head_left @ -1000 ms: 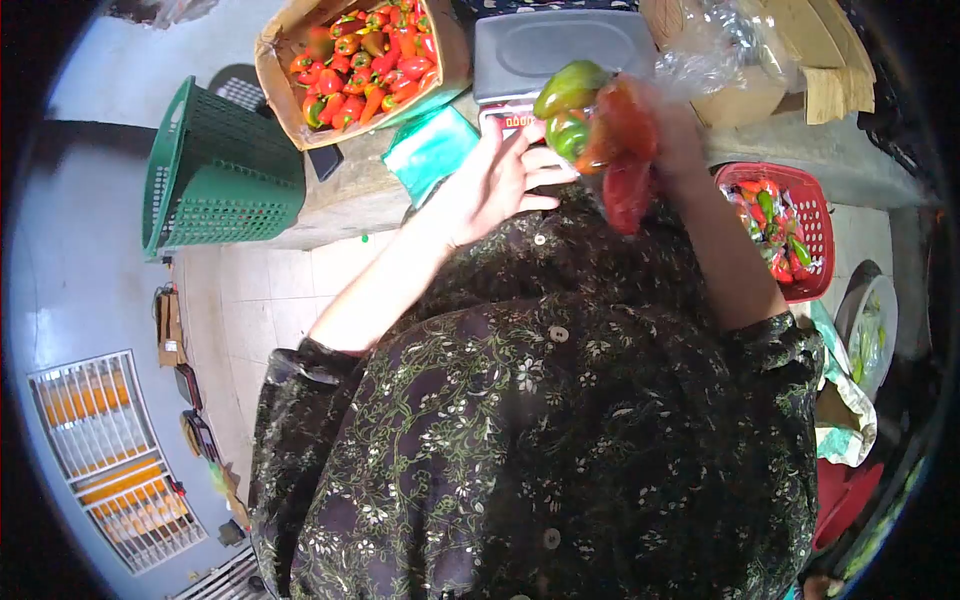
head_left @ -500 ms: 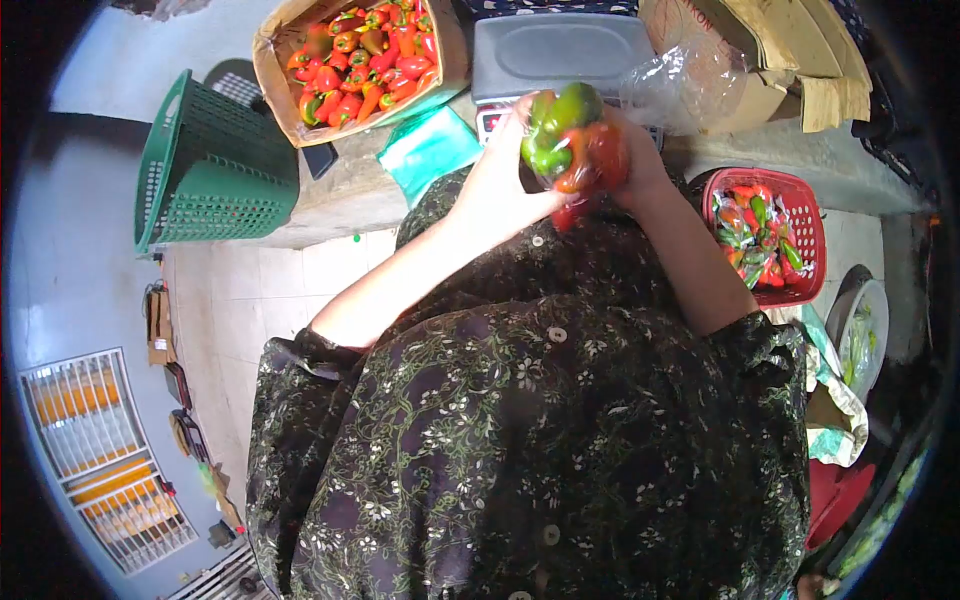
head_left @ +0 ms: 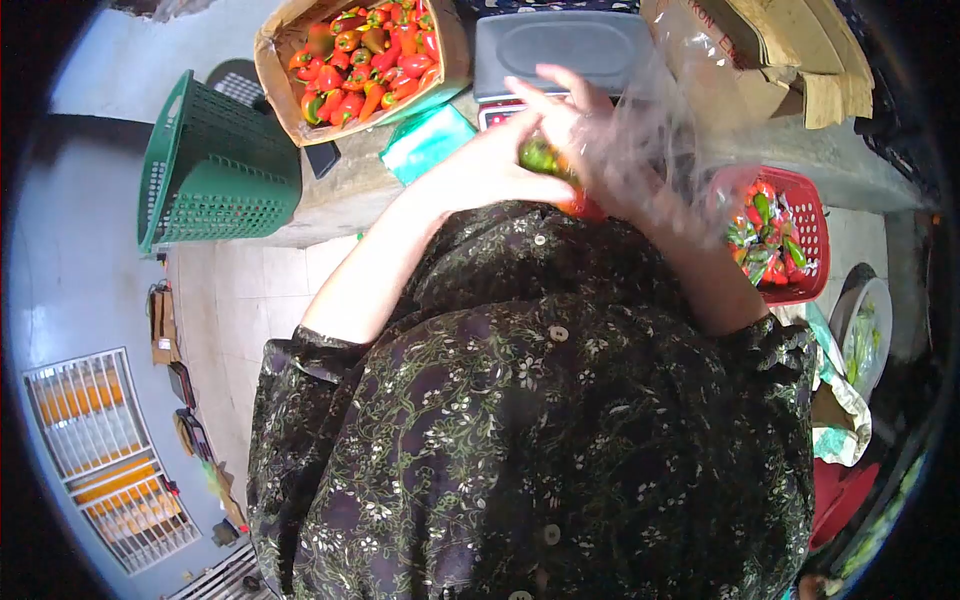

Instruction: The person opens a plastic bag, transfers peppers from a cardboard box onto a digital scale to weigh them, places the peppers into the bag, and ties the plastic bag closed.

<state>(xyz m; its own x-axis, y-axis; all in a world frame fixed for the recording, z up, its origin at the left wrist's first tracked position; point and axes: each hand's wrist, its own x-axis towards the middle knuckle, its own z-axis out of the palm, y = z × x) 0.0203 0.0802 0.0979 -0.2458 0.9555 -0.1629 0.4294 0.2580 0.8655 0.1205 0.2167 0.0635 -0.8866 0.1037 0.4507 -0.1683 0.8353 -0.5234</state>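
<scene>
My left hand (head_left: 500,170) is wrapped round a clear bag of peppers (head_left: 543,158), green and red, held just in front of the scale (head_left: 560,55). Over the same bag is my right hand (head_left: 585,125), its fingers spread and pointing up and left, its palm near the top of the bag. Loose clear plastic (head_left: 665,130), blurred by motion, trails over my right wrist. Most of the peppers are hidden behind the hands.
A box of red peppers (head_left: 370,60) and a teal packet (head_left: 430,143) lie on the ledge, with a phone (head_left: 322,158). The green basket (head_left: 225,180) stands left. At right are cardboard (head_left: 825,60), a red basket (head_left: 815,235) of bagged peppers and a white bowl (head_left: 880,340).
The bagged peppers have moved left and down between my hands. My right hand has come over them and its fingers have spread, while the plastic has swung out to the right.
</scene>
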